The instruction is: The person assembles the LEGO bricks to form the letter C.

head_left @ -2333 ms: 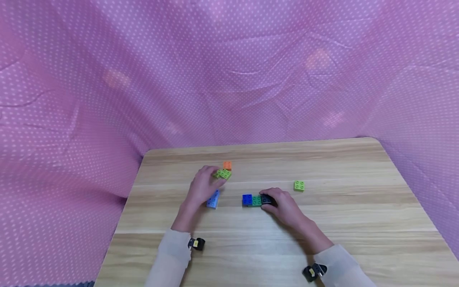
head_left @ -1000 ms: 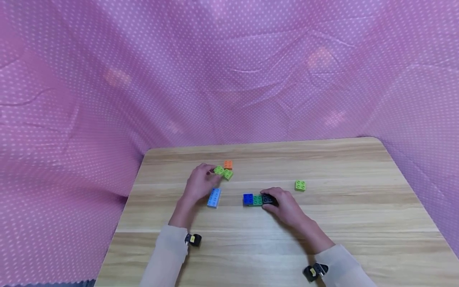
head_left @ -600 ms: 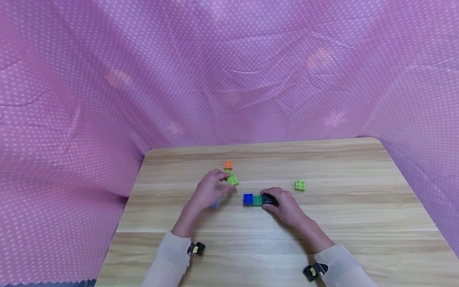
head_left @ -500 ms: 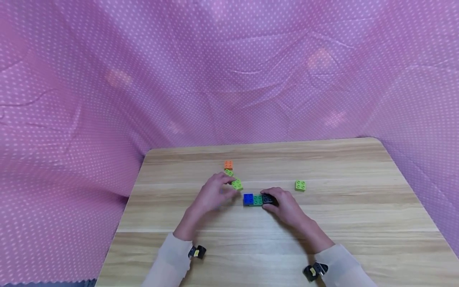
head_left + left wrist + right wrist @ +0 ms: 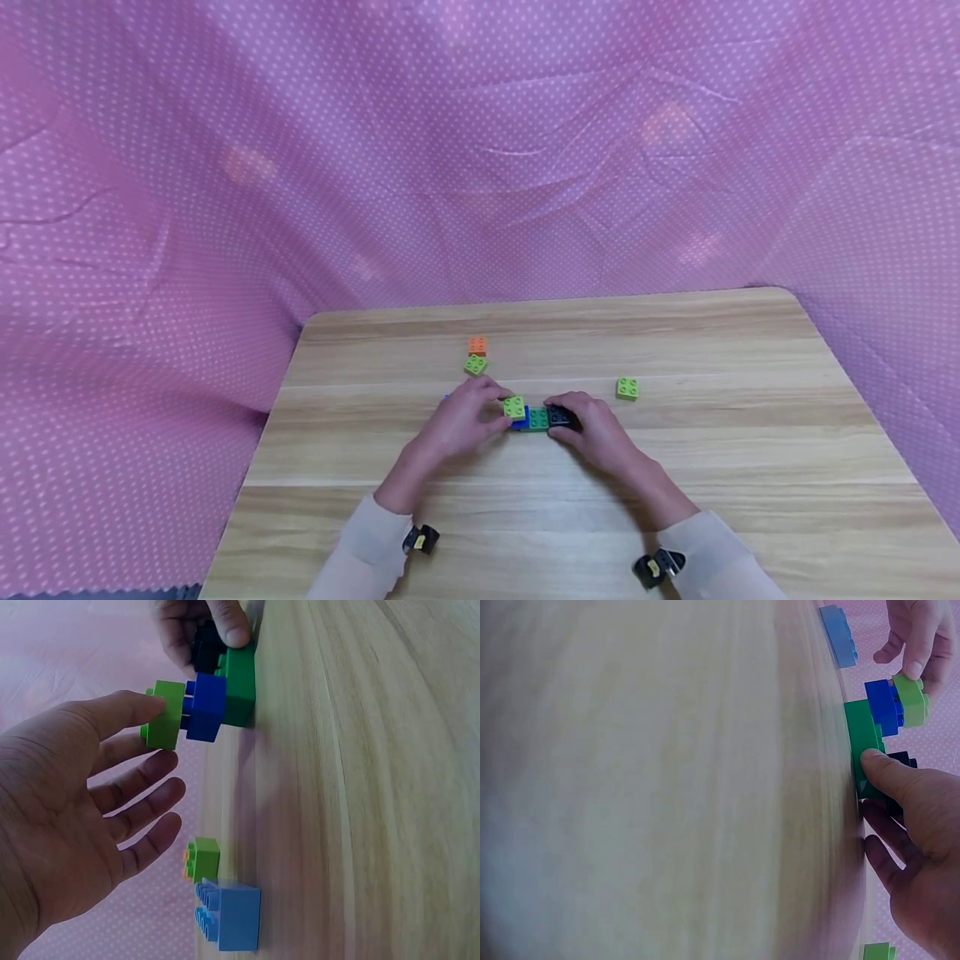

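Note:
My left hand (image 5: 459, 423) pinches a lime-green toy brick (image 5: 514, 407) between thumb and fingertips, right over the dark blue brick (image 5: 206, 707). Some of the blue studs still show beneath it in the left wrist view. That blue brick sits on the left end of a longer green brick (image 5: 538, 419) lying on the table. A black brick (image 5: 557, 416) is on the green one's right end. Thumb and fingers of my right hand (image 5: 596, 433) grip the black and green bricks from the right side.
An orange brick (image 5: 477, 344) and a second lime brick (image 5: 476, 365) lie close together behind my left hand. A light blue brick (image 5: 240, 919) is mostly covered by that hand in the head view. Another lime brick (image 5: 627, 388) lies to the right. Pink dotted cloth (image 5: 480, 167) surrounds the wooden table (image 5: 712, 467).
My left hand has taken one lime brick from beside the other near the orange brick and carried it right and nearer, over the blue brick. My right hand has kept its grip in place.

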Demonstrator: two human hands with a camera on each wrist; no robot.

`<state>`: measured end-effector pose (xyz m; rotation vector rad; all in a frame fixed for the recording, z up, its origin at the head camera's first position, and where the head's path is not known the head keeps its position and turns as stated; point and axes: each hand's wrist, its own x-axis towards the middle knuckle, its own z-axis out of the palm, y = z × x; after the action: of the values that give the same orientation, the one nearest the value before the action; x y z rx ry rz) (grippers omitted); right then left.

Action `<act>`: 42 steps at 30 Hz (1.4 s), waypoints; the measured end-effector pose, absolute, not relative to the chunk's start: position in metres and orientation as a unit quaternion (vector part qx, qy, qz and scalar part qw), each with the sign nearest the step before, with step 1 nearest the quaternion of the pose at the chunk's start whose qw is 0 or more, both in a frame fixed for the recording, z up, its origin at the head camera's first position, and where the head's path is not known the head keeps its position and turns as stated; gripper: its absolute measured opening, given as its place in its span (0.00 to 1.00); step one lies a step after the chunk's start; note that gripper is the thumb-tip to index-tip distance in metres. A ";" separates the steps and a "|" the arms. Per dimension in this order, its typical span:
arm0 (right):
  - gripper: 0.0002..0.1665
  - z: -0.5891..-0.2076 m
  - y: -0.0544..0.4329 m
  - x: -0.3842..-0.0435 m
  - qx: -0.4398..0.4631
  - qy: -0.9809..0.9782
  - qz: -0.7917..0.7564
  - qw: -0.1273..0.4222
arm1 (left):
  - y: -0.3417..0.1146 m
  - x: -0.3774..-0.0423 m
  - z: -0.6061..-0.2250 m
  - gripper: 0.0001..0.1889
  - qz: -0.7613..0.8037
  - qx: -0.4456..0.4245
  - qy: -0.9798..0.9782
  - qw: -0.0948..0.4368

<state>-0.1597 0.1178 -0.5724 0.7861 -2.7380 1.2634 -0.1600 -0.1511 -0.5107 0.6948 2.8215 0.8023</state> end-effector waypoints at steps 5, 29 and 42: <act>0.27 -0.572 0.117 -0.160 0.254 -0.878 0.405 0.010 | -0.150 -0.160 -0.511 0.23 0.263 0.238 0.932 0.072; 0.28 -0.574 0.114 -0.161 0.246 -0.879 0.408 0.002 | -0.146 -0.161 -0.520 0.20 0.327 0.211 0.915 0.104; 0.26 -0.574 0.117 -0.158 0.244 -0.881 0.406 0.001 | -0.136 -0.155 -0.515 0.19 0.312 0.175 0.927 0.116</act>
<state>-0.1582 0.1171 -0.5737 0.7660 -2.7649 1.2755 -0.1549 -0.1357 -0.5153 0.5121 2.7144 0.9132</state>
